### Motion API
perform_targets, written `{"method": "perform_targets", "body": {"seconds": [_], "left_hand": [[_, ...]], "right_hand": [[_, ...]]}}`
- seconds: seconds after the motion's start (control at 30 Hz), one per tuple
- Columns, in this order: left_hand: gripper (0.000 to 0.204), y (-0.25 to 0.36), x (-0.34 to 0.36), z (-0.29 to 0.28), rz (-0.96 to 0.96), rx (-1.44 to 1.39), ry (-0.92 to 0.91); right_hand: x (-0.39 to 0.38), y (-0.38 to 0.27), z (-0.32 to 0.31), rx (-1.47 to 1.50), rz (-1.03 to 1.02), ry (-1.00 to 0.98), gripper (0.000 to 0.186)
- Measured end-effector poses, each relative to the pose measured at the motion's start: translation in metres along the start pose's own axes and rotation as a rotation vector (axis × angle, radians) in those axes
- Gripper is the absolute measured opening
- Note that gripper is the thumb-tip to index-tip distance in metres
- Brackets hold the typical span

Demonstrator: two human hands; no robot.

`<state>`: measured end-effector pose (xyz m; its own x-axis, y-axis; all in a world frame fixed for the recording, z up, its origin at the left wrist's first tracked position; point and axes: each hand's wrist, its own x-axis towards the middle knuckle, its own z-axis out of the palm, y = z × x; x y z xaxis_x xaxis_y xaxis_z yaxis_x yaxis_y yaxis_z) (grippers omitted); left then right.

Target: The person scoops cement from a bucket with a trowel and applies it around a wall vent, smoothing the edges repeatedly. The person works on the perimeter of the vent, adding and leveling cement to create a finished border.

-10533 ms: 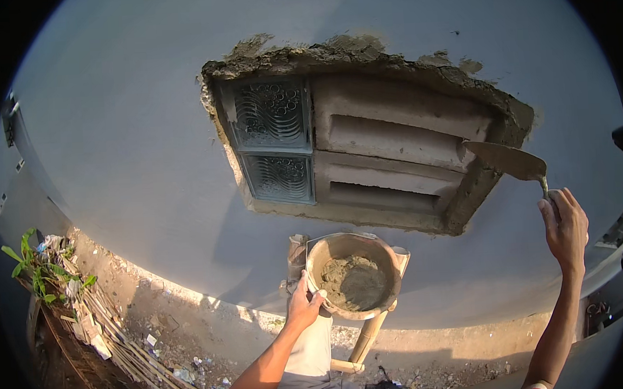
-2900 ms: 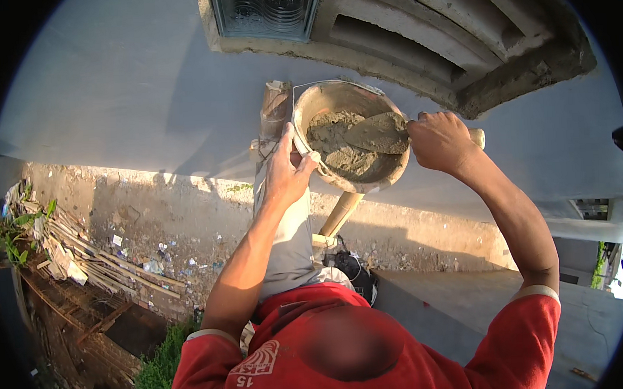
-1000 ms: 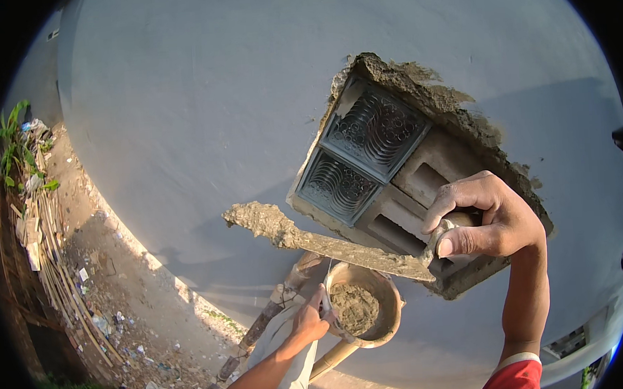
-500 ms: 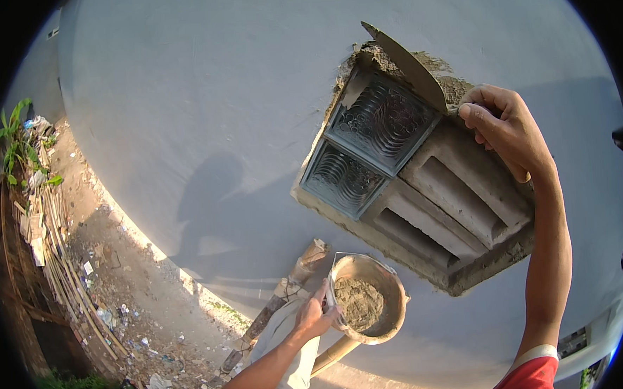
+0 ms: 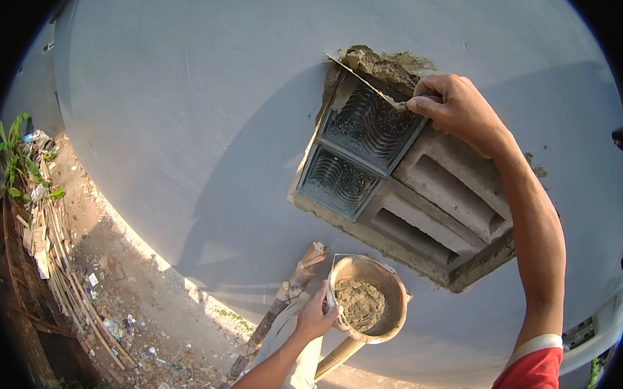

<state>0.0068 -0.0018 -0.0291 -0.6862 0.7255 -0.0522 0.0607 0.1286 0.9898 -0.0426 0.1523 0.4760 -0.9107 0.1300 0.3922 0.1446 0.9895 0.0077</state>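
My right hand (image 5: 456,108) is raised against a grey wall and grips a trowel (image 5: 365,82). The trowel's blade lies along the top edge of a wall opening, against wet mortar (image 5: 382,62). Below the blade sit two patterned glass blocks (image 5: 355,150), and beside them a concrete vent block (image 5: 442,205) with slanted slots. My left hand (image 5: 316,316) holds the rim of a round bucket (image 5: 383,286) part filled with grey mortar, down near my waist.
A bamboo ladder pole (image 5: 278,305) leans against the wall under the bucket. Far below lie bare ground with litter (image 5: 131,324), a stack of bamboo poles (image 5: 55,271) and green plants (image 5: 14,157) at the left.
My right hand has swung the trowel from below the blocks up to the top edge of the opening. Now the blade presses along the mortar there. The bucket stays put.
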Motion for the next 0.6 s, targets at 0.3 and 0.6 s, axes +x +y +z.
{"method": "perform_targets", "body": {"seconds": [0.3,0.6], "left_hand": [[0.092,-0.003,0.0,0.001,-0.005,-0.012,0.016],[0.089,0.003,-0.002,-0.001,-0.009,0.006,0.021]], "right_hand": [[-0.026,-0.01,-0.027,-0.064,0.118,0.141,0.028],[-0.07,-0.02,-0.014,-0.395,-0.093,0.201,0.021]]}}
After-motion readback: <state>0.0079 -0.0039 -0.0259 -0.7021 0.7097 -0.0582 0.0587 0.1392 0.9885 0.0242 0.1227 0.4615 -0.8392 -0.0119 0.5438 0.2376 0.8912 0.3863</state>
